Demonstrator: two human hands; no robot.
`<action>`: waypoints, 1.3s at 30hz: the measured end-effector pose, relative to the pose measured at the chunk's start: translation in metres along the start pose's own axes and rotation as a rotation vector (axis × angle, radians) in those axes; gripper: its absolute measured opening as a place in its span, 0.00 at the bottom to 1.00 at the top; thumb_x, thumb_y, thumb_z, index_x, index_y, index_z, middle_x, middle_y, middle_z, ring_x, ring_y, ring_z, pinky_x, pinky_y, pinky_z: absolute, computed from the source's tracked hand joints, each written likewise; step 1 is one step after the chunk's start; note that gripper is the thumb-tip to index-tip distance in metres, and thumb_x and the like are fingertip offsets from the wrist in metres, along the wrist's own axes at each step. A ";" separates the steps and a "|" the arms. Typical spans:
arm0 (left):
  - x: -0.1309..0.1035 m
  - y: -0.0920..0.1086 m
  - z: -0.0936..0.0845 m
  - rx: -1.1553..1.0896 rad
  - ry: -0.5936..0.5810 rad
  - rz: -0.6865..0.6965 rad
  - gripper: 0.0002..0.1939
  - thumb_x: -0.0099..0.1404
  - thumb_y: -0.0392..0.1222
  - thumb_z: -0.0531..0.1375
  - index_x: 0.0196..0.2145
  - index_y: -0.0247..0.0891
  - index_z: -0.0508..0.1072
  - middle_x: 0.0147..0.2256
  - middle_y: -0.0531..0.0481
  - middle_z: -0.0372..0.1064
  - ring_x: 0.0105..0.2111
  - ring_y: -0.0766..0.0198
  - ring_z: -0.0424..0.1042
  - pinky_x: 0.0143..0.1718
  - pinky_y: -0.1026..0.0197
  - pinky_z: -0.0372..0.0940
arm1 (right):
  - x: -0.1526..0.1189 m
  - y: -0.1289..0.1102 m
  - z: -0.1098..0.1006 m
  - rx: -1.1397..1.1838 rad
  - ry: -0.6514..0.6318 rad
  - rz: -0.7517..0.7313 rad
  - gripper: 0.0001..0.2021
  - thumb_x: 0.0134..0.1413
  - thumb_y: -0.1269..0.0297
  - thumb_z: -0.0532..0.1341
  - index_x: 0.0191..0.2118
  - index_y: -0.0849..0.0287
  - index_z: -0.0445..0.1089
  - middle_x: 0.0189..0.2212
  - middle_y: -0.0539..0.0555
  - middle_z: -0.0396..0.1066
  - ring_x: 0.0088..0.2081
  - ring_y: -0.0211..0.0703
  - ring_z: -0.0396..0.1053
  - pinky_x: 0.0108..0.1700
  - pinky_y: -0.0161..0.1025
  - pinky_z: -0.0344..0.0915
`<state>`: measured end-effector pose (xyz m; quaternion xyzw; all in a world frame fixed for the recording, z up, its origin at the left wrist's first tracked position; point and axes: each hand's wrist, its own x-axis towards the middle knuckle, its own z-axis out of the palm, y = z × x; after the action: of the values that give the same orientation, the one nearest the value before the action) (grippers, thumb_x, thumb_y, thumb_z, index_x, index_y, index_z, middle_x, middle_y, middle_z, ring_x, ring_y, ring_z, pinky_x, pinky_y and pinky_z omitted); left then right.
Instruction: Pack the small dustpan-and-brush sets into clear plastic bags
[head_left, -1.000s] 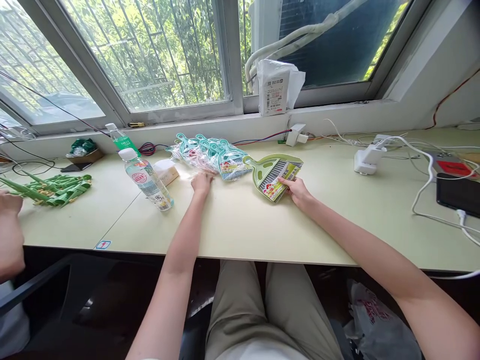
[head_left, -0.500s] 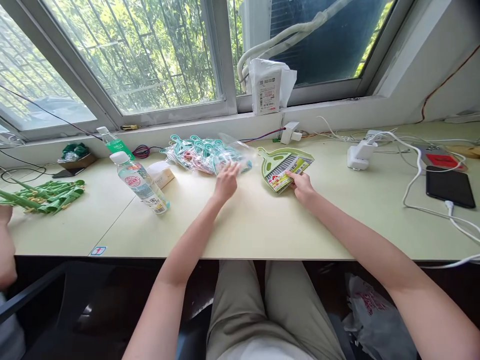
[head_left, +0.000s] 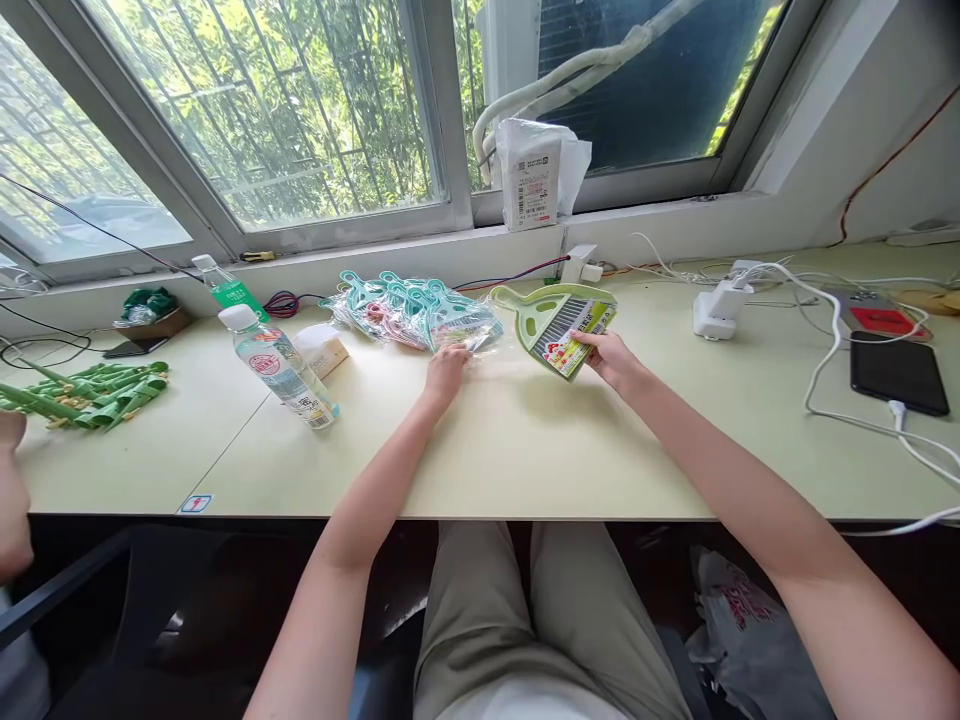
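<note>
At ten o'clock from my right hand [head_left: 611, 362], green dustpan set [head_left: 564, 328], pinched by its printed card, raised over desk [head_left: 487, 455], shadow beneath, handle pointing ten o'clock. Left hand [head_left: 448, 372] at nine o'clock from right, fingertips on near edge of clear-wrapped teal packs [head_left: 409, 308], which spread toward eleven; I can't tell whether it grips film. From left hand, clear bottle [head_left: 277, 368] at nine, green stalks [head_left: 97, 392] beyond. From right hand, white adapter [head_left: 718, 312] at two, black phone [head_left: 898, 373] at three.
</note>
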<state>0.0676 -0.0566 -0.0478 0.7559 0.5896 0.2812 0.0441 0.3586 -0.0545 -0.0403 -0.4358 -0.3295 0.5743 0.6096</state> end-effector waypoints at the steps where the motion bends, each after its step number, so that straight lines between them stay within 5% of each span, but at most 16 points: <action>1: 0.000 0.000 -0.002 0.010 0.006 -0.018 0.17 0.66 0.32 0.53 0.40 0.44 0.81 0.50 0.43 0.74 0.52 0.50 0.70 0.54 0.50 0.63 | 0.000 -0.002 -0.001 -0.058 -0.077 0.052 0.08 0.47 0.78 0.67 0.35 0.61 0.73 0.34 0.54 0.79 0.35 0.42 0.77 0.44 0.40 0.77; 4: 0.001 -0.001 -0.010 0.075 0.064 -0.079 0.15 0.68 0.37 0.53 0.39 0.44 0.80 0.44 0.42 0.76 0.48 0.50 0.72 0.51 0.51 0.64 | -0.002 -0.005 -0.004 -0.271 -0.255 0.217 0.09 0.43 0.79 0.70 0.34 0.65 0.76 0.31 0.59 0.79 0.31 0.46 0.78 0.43 0.45 0.77; 6: 0.002 0.000 -0.014 0.106 0.107 -0.123 0.13 0.68 0.40 0.54 0.40 0.43 0.80 0.42 0.41 0.76 0.46 0.49 0.73 0.50 0.52 0.64 | -0.003 -0.003 -0.004 -0.351 -0.267 0.267 0.09 0.42 0.80 0.70 0.32 0.66 0.76 0.28 0.59 0.79 0.29 0.46 0.77 0.40 0.45 0.77; 13: 0.000 0.011 -0.020 0.084 0.138 -0.191 0.10 0.67 0.41 0.56 0.39 0.43 0.79 0.39 0.44 0.77 0.43 0.50 0.74 0.48 0.52 0.63 | -0.009 0.005 0.008 -0.127 0.114 0.101 0.08 0.48 0.81 0.66 0.32 0.63 0.73 0.31 0.54 0.79 0.30 0.39 0.76 0.36 0.37 0.77; 15: -0.003 0.014 -0.019 0.070 0.176 -0.167 0.11 0.67 0.41 0.56 0.39 0.43 0.79 0.43 0.44 0.76 0.47 0.50 0.72 0.49 0.53 0.63 | -0.013 0.009 0.012 -0.118 0.155 0.091 0.08 0.48 0.80 0.66 0.32 0.62 0.72 0.30 0.53 0.79 0.30 0.39 0.76 0.36 0.38 0.77; 21: -0.013 0.027 -0.013 -0.097 0.249 -0.011 0.11 0.69 0.41 0.54 0.39 0.44 0.77 0.49 0.46 0.73 0.54 0.51 0.67 0.53 0.52 0.63 | -0.030 0.029 0.033 -0.128 -0.061 0.129 0.07 0.47 0.78 0.68 0.32 0.62 0.74 0.31 0.54 0.79 0.32 0.42 0.77 0.38 0.40 0.78; 25: -0.023 0.051 -0.006 -0.221 0.219 0.110 0.09 0.68 0.45 0.57 0.41 0.46 0.77 0.49 0.47 0.73 0.56 0.53 0.65 0.58 0.51 0.60 | -0.034 0.042 0.040 -0.002 0.014 0.095 0.05 0.48 0.76 0.68 0.32 0.61 0.74 0.32 0.53 0.79 0.34 0.42 0.77 0.42 0.40 0.78; 27: -0.027 0.062 -0.003 -0.288 0.324 0.075 0.16 0.65 0.48 0.60 0.51 0.47 0.72 0.57 0.46 0.66 0.64 0.52 0.56 0.64 0.49 0.53 | -0.033 0.044 0.040 0.063 0.047 0.071 0.05 0.48 0.76 0.68 0.31 0.61 0.74 0.31 0.52 0.79 0.34 0.41 0.77 0.43 0.39 0.77; 31: -0.023 0.065 -0.007 -0.542 0.628 -0.259 0.36 0.65 0.51 0.61 0.66 0.47 0.52 0.67 0.42 0.49 0.71 0.54 0.38 0.68 0.47 0.45 | -0.031 0.042 0.039 0.164 0.040 0.003 0.07 0.44 0.74 0.71 0.30 0.59 0.73 0.31 0.51 0.78 0.38 0.41 0.77 0.46 0.38 0.76; 33: -0.014 0.057 -0.013 -0.810 0.536 -0.347 0.36 0.66 0.54 0.59 0.67 0.46 0.50 0.66 0.42 0.51 0.70 0.55 0.43 0.66 0.47 0.49 | -0.032 0.040 0.041 0.189 0.014 -0.021 0.09 0.42 0.72 0.72 0.30 0.59 0.73 0.32 0.51 0.79 0.40 0.43 0.77 0.48 0.39 0.76; 37: -0.003 0.049 -0.015 -1.367 0.042 -0.343 0.29 0.67 0.58 0.56 0.61 0.42 0.63 0.58 0.42 0.67 0.61 0.53 0.64 0.60 0.50 0.61 | -0.038 0.040 0.046 0.181 -0.046 -0.028 0.12 0.36 0.70 0.75 0.30 0.59 0.74 0.32 0.51 0.79 0.40 0.46 0.76 0.46 0.42 0.76; 39: -0.007 0.056 -0.007 -1.503 -0.105 -0.316 0.26 0.65 0.56 0.59 0.55 0.39 0.70 0.52 0.44 0.73 0.57 0.52 0.68 0.59 0.51 0.63 | -0.041 0.040 0.049 0.178 -0.053 -0.029 0.14 0.33 0.70 0.75 0.30 0.59 0.74 0.32 0.51 0.78 0.38 0.47 0.76 0.43 0.43 0.76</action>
<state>0.1119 -0.0819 -0.0227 0.4419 0.3379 0.5604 0.6135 0.2928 -0.0890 -0.0529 -0.3595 -0.2995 0.6037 0.6454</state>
